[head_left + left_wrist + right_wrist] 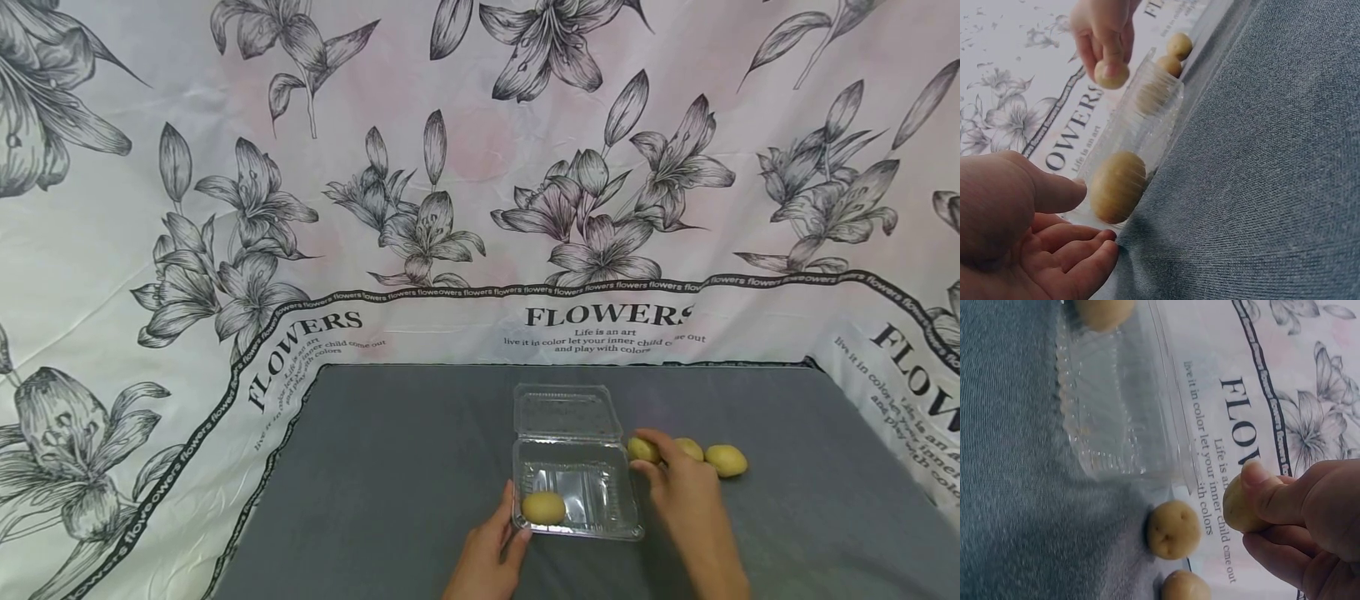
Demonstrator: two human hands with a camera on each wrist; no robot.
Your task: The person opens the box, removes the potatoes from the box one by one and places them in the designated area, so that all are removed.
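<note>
A clear plastic clamshell box (577, 492) stands with its lid (566, 412) folded back, away from me. One potato (543, 508) lies in its near left corner. My left hand (491, 546) is at that corner, thumb by the front edge and fingers along the left side; in the left wrist view the fingers are loosely extended. With thumb and fingers my right hand (1297, 519) pinches a second potato (1241, 506), raised beside the right side of the box. Two more potatoes, a nearer one (1174, 529) and a farther one (726, 460), lie on the cloth right of the box.
Dark grey cloth (390, 467) covers the table. A white flower-printed sheet (450, 325) hangs behind it and along both sides, its lower border meeting the table's back edge.
</note>
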